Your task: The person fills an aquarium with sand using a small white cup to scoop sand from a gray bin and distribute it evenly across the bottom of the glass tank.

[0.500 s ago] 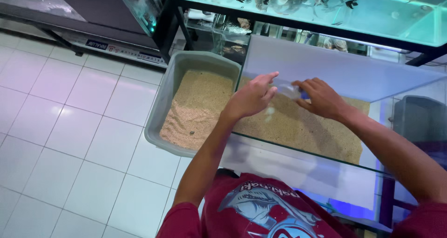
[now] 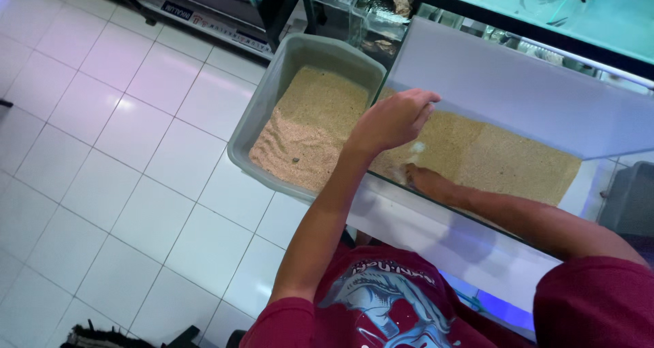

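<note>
The left hand (image 2: pixel 394 120) hovers loosely curled above the glass tank (image 2: pixel 518 96), holding nothing visible. The right hand (image 2: pixel 419 178) reaches inside, pressed low on the tan sand (image 2: pixel 504 157); its grip cannot be told. A grey tub (image 2: pixel 272 96) of sand sits just beside the tank on the white tiled floor (image 2: pixel 122 157).

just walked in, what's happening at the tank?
A person in a red printed shirt leans over a clear glass tank with a tan sand bed. The right hand is down inside, on the sand. The left hand hovers at the tank's rim, fingers curled. Beside it, a grey plastic tub holds more sand.
</note>
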